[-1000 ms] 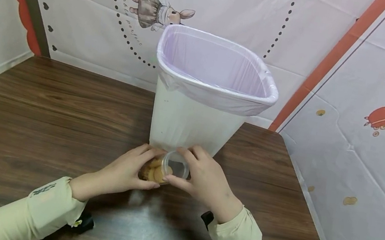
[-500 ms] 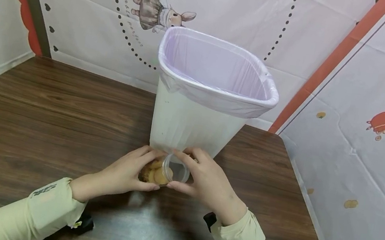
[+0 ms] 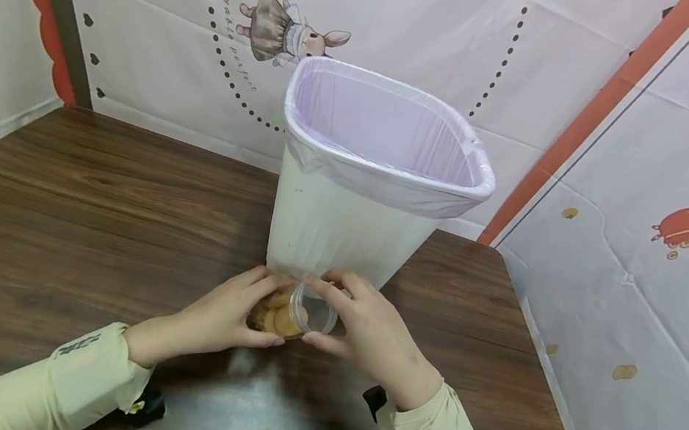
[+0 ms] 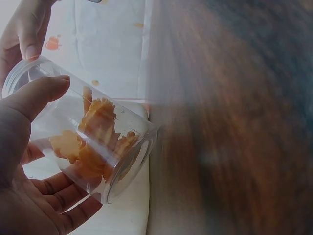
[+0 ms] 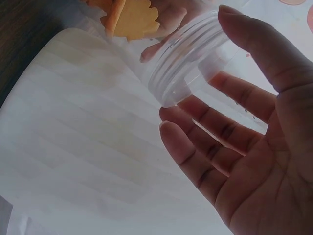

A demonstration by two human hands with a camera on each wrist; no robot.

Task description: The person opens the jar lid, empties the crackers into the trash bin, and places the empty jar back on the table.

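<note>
A clear plastic jar [image 3: 318, 314] lies tilted above the table, its ringed mouth end to the right. Inside are golden-brown, scalloped pieces [image 4: 98, 132] that look like biscuits, gathered near the base. My left hand [image 3: 221, 314] holds the jar's body between thumb and fingers. Around the ringed end [image 5: 178, 61], the fingers and thumb of my right hand [image 3: 375, 335] are curled. Whether a separate clear lid sits on that end, I cannot tell. In the left wrist view, my right thumb [image 4: 32, 51] touches this rim.
Just behind the hands stands a tall white bin [image 3: 342, 229] with a pale purple liner [image 3: 392, 122] folded over its rim. The dark wooden table [image 3: 85, 206] extends to the left and right. Printed white sheets [image 3: 401, 15] hang behind and at the sides.
My right fingers and thumb have shifted slightly around the jar's ringed end. The left hand keeps its hold. The whole head view has moved down a little in the frame.
</note>
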